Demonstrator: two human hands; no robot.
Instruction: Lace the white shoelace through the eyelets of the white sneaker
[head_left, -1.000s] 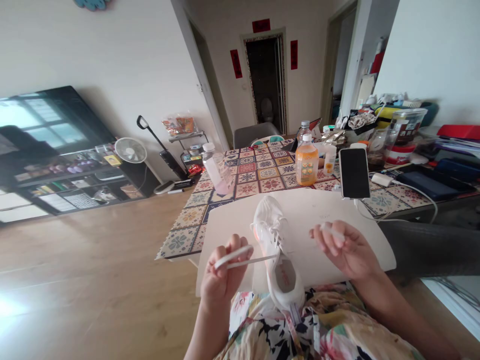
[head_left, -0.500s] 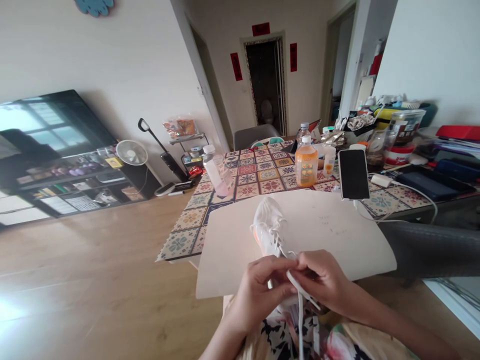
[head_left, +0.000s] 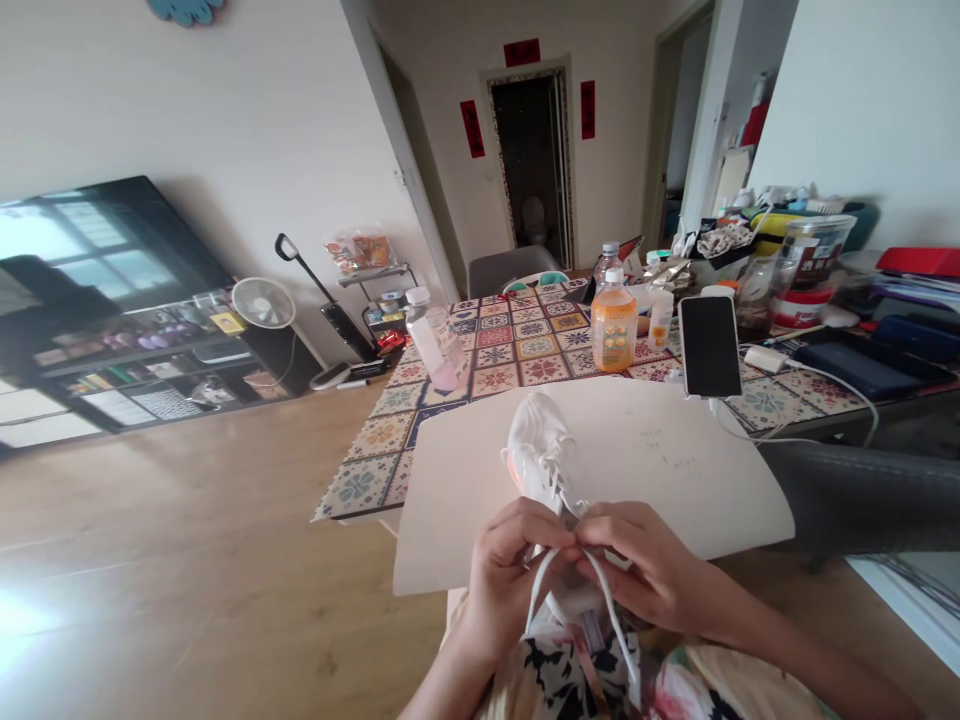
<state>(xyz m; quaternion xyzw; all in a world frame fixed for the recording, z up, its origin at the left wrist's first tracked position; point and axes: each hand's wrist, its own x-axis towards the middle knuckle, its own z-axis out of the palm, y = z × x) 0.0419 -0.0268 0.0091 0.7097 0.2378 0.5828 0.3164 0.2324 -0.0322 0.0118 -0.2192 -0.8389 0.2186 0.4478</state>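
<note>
A white shoe (head_left: 534, 450) rests on a white board (head_left: 450, 500), its toe pointing away from me and its heel end close to my body. My left hand (head_left: 517, 570) and my right hand (head_left: 637, 565) meet above the near part of the shoe, fingertips touching. Each hand pinches the white shoelace (head_left: 609, 605). One lace end hangs down below the left fingers, and another falls from the right fingers toward my patterned clothing. The hands partly cover the shoe's opening.
Past the board, the patterned tablecloth (head_left: 495, 350) holds a pinkish bottle (head_left: 435, 345), an orange drink bottle (head_left: 613, 325) and a phone (head_left: 709, 348) standing upright. A white cable (head_left: 840, 380) and clutter lie at the right. A grey chair (head_left: 877, 495) is at right.
My fingertips have drawn together over the shoe. The lace that hung as one strand between the hands now hangs as two separate strands, one on each side.
</note>
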